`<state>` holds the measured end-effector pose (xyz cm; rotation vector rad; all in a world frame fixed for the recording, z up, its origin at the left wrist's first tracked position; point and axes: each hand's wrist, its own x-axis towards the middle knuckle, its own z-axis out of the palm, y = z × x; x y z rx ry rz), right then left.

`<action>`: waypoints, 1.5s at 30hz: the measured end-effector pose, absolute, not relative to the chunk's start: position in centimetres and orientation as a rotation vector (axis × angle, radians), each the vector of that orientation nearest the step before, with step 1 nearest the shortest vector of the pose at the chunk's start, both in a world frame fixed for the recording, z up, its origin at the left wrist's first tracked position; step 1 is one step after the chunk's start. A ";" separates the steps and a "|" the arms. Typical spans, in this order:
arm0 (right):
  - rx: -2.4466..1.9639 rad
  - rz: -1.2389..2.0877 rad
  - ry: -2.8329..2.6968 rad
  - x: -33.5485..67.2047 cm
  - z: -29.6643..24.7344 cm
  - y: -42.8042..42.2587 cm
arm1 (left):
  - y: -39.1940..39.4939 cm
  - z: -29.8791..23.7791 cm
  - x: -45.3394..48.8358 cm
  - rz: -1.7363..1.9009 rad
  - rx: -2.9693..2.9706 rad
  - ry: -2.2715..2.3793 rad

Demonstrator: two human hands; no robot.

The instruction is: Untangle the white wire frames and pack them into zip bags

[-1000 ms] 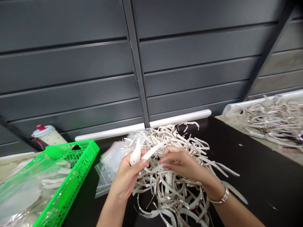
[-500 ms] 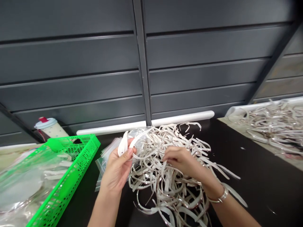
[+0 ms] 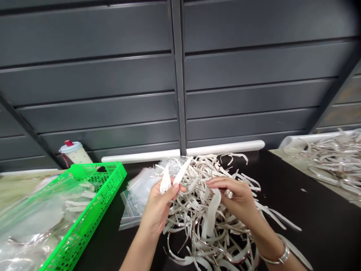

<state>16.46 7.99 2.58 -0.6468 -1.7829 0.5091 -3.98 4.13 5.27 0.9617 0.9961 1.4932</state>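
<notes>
Left hand (image 3: 159,205): raised over the near-left edge of the heap, thumb and fingers pressed together, grip pinching two white strips (image 3: 166,180) at their lower ends. Both are thin, flat and gently curved with tapered tips. They stand upward and fan slightly apart.

Right hand (image 3: 237,201): just right of the left, above the middle of the heap. The fingertips are closed, the grip pinching one long strip (image 3: 211,214) near its top. It hangs down limp and broad, matte white, its lower end touching the heap. There is a ring (image 3: 228,194) on one finger and a metal bangle (image 3: 278,258) at the wrist.

Heap of strips (image 3: 217,241): tangled off-white bands, some with a shiny metallic edge, looped and crossed, lying on the dark glossy tabletop (image 3: 316,226).

Around:
- A stack of clear plastic bags (image 3: 135,195), flat and crinkled, lies just left of the heap, partly behind the left hand.
- A green perforated plastic basket (image 3: 93,203) sits further left, with bagged strips inside.
- A lidded cup with a red cap (image 3: 72,150) stands behind the basket.
- A white tube (image 3: 225,147) runs along the foot of the grey slatted wall (image 3: 113,75).
- A second heap (image 3: 332,158) lies far right, well apart.
</notes>
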 end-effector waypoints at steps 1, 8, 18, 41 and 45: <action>-0.686 0.501 -1.781 16.5 2.5 7.9 | 4.1 5.2 -3.9 1.492 0.980 1.004; -0.860 1.195 -1.677 16.9 2.6 8.2 | 3.9 4.9 -3.5 1.480 1.079 1.070; -0.574 1.406 -1.472 18.4 3.4 7.7 | 3.7 4.3 -3.5 1.707 1.063 1.239; -0.680 0.998 -1.842 13.7 2.7 5.7 | 2.2 4.0 -1.0 1.450 1.547 1.230; -0.588 1.054 -1.741 14.2 2.9 6.1 | 2.0 3.9 -0.8 1.507 1.589 1.259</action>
